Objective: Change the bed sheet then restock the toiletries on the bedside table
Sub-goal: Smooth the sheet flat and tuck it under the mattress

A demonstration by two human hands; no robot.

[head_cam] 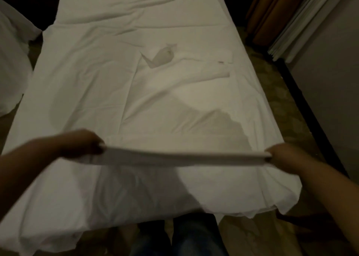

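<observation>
At the foot of the bed, left hand (81, 145) and right hand (281, 156) each grip one end of a taut fold of the white cotton bed sheet (174, 92), which lies wrinkled over the mattress. Beyond, brown curtains (272, 13).

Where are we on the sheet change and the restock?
Done: a white sheet is spread over the bed, wrinkled. In hand: left hand and right hand grip its near edge, stretched taut and lifted. Left: smoothing and tucking the loose foot end; no bedside table or toiletries in view.
</observation>
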